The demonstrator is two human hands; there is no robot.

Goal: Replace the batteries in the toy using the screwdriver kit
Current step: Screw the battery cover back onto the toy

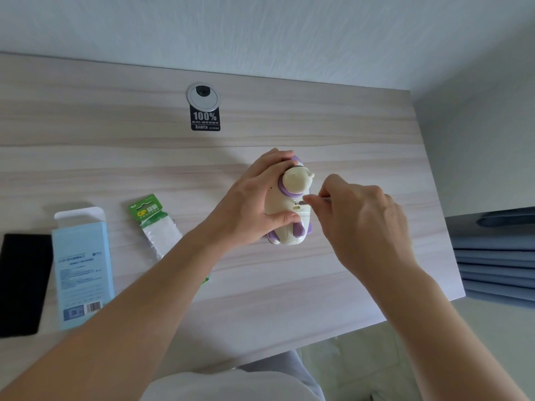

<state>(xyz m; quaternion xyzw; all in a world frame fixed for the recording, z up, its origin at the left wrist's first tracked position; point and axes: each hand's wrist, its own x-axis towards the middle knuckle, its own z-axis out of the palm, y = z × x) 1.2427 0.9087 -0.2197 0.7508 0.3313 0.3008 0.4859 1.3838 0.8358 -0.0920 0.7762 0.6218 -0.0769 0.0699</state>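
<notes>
Nearest to us, left of the left forearm: a black flat case (23, 282) at the counter (333, 125) edge, and just beside it a pale blue box (82, 267) with its top flap open. We cannot tell whether the two touch.

Closer to the left forearm: a green battery pack (150, 217), its near end hidden under the arm.

Left hand (254, 198): curled round the toy (282, 206). The thumb is pressed on the near side of the cream body and the fingers wrap over the far side. A firm hold.

The toy is cream with purple trim. It sits between the two hands with its near end resting on the counter.

Right hand (362, 224): fingers curled in, thumb and forefinger pinching a thin metal screwdriver (302, 202). Only a short silvery stretch shows beyond the fingertips. The tip meets the toy's body on the side facing the right hand. We cannot make out the screw itself.

Beyond the right hand, off the counter edge: folded blue fabric (492, 256).

Beyond the left hand: a black sticker (205, 118) reading 100%, touching a round grey cable grommet (202, 95) near the wall (289, 39).
</notes>
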